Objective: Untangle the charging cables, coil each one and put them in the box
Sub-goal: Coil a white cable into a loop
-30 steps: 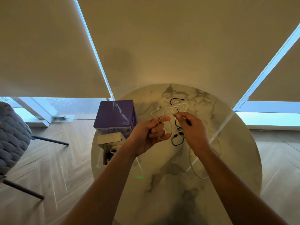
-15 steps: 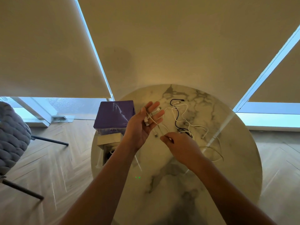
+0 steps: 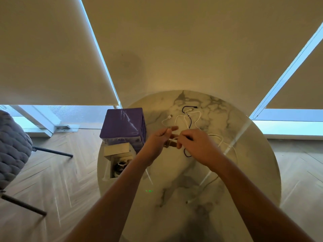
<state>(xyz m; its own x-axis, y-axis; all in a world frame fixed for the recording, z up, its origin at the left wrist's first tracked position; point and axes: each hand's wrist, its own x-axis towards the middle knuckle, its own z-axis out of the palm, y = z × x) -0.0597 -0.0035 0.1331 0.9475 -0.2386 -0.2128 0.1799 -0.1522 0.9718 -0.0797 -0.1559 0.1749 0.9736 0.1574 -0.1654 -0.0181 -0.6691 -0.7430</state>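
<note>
A white cable (image 3: 195, 114) and a black cable (image 3: 188, 117) lie tangled on the round marble table (image 3: 253, 168). My left hand (image 3: 157, 142) holds part of the white cable between thumb and fingers, just above the table. My right hand (image 3: 195, 145) meets it from the right and pinches the same white cable; its fingertips are hidden behind the knuckles. A loop of black cable (image 3: 187, 154) shows under my right hand. More white cable (image 3: 222, 140) trails off to the right. A small open white box (image 3: 118, 163) with dark things inside stands at the table's left edge.
A purple drawer unit (image 3: 122, 124) stands at the table's far left, with a white box lid (image 3: 117, 149) in front of it. A grey padded chair (image 3: 12, 151) stands on the wooden floor to the left. Blinds hang behind the table.
My right hand has moved up and left to meet my left hand. My left hand has curled its fingers round the white cable, after being spread open half a second ago.
</note>
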